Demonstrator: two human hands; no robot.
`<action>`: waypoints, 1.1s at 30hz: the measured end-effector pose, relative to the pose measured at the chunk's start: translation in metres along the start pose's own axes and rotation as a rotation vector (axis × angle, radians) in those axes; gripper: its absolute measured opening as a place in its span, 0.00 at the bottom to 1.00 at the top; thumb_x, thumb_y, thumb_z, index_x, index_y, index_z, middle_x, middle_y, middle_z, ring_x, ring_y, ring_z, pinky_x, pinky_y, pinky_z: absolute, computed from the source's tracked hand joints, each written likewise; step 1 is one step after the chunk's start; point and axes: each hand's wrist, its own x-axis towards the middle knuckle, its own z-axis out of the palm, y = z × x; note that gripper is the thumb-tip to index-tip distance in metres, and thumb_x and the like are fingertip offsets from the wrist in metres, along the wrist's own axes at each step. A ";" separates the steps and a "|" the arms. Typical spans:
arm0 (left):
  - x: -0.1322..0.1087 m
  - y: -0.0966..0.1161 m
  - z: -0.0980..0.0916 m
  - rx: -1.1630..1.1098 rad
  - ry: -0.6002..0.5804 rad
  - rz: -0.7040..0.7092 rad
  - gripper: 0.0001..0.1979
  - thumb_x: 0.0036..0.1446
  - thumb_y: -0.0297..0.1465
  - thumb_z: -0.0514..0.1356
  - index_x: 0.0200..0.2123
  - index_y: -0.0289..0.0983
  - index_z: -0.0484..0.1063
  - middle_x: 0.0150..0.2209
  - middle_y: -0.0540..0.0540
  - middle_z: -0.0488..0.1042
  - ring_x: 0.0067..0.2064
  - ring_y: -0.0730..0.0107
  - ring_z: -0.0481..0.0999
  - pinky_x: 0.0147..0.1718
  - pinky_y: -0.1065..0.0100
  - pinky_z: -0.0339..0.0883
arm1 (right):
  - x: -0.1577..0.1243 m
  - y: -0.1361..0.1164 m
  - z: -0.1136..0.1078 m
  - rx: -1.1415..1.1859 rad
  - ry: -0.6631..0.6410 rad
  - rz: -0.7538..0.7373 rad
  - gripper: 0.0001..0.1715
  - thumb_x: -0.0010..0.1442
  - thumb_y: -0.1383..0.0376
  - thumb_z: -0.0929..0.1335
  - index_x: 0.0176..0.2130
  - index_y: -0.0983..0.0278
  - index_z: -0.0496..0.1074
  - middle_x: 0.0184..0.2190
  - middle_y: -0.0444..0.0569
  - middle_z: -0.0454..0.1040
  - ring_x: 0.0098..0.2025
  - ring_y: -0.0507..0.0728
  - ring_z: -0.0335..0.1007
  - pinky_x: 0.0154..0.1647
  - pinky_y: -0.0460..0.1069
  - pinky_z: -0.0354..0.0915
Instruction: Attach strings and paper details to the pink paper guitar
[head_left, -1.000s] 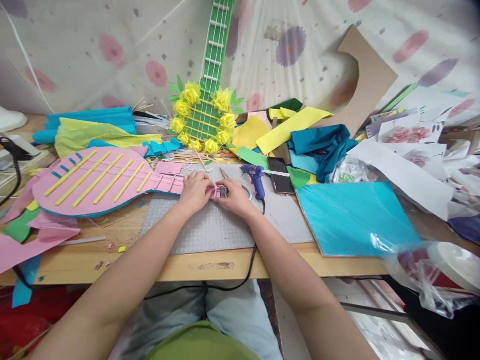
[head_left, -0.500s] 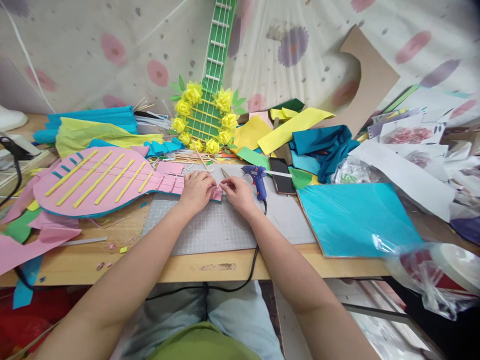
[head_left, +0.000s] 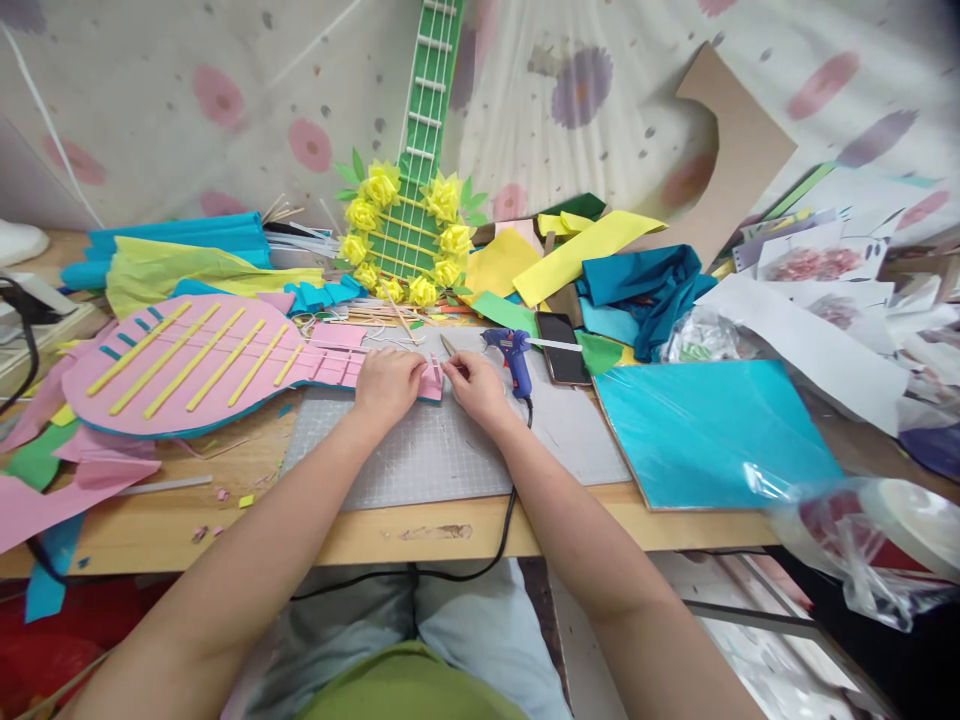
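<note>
Through the head camera I have the grey cutting mat [head_left: 420,460] as my landmark. The pink guitar-shaped piece [head_left: 231,362] lies with its body left of the mat and its neck reaching across the mat's far half. My left hand [head_left: 390,385] rests over that neck, thumb and fingers drawn together; I cannot tell what they pinch. My right hand [head_left: 480,385] is on the mat's far half, fingertips bunched just beside the neck's end; whether they grip anything, I cannot tell.

Any lettering on the blue glue gun [head_left: 514,360], at the mat's far right, or on the flower-printed sheets [head_left: 817,265], well beyond its right side, is too small for me to read. The phone [head_left: 562,365] beside the gun has a dark screen.

For room, I have the mat's bare grid nearer me than the hands, then a strip of wooden table [head_left: 360,540] before its front edge. The gun's black cord [head_left: 506,520] crosses both edges. A blue panel [head_left: 712,435] closes in the mat's right side.
</note>
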 end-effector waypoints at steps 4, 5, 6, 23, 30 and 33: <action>0.000 0.000 0.003 -0.030 0.008 -0.011 0.12 0.58 0.33 0.49 0.32 0.37 0.71 0.34 0.43 0.74 0.37 0.62 0.71 0.35 0.62 0.59 | 0.000 0.000 0.000 0.018 -0.022 0.046 0.10 0.57 0.62 0.62 0.28 0.62 0.69 0.27 0.45 0.70 0.32 0.53 0.64 0.34 0.47 0.58; 0.000 0.000 0.004 -0.043 0.019 -0.017 0.12 0.58 0.33 0.49 0.30 0.37 0.70 0.33 0.43 0.73 0.36 0.62 0.71 0.34 0.63 0.59 | 0.000 -0.001 0.000 0.013 -0.021 0.045 0.10 0.57 0.62 0.62 0.28 0.63 0.68 0.27 0.45 0.70 0.32 0.53 0.64 0.34 0.47 0.58; 0.001 -0.001 0.006 -0.059 0.031 -0.026 0.12 0.57 0.33 0.50 0.29 0.37 0.70 0.32 0.43 0.73 0.35 0.63 0.71 0.34 0.63 0.59 | 0.000 -0.001 0.001 0.002 -0.015 0.042 0.10 0.56 0.62 0.62 0.28 0.63 0.68 0.26 0.45 0.70 0.32 0.52 0.64 0.33 0.47 0.58; 0.001 0.000 0.007 -0.039 0.093 -0.067 0.06 0.52 0.29 0.53 0.25 0.36 0.66 0.29 0.43 0.72 0.36 0.61 0.71 0.35 0.64 0.59 | 0.000 -0.009 0.004 -0.139 0.029 0.011 0.09 0.57 0.64 0.62 0.30 0.64 0.68 0.29 0.48 0.71 0.33 0.54 0.64 0.34 0.47 0.56; 0.001 -0.005 -0.005 -0.007 0.061 -0.091 0.08 0.50 0.35 0.55 0.27 0.37 0.70 0.31 0.44 0.73 0.37 0.61 0.72 0.36 0.62 0.59 | -0.001 -0.012 -0.003 -0.080 -0.046 0.013 0.11 0.59 0.62 0.61 0.30 0.64 0.69 0.28 0.46 0.71 0.32 0.52 0.64 0.33 0.46 0.55; 0.002 -0.007 -0.009 -0.015 0.077 -0.100 0.08 0.50 0.33 0.54 0.26 0.37 0.71 0.31 0.45 0.74 0.38 0.61 0.72 0.36 0.63 0.59 | 0.000 -0.011 -0.002 -0.062 -0.047 0.017 0.12 0.59 0.61 0.61 0.30 0.64 0.69 0.28 0.45 0.71 0.32 0.52 0.64 0.32 0.46 0.54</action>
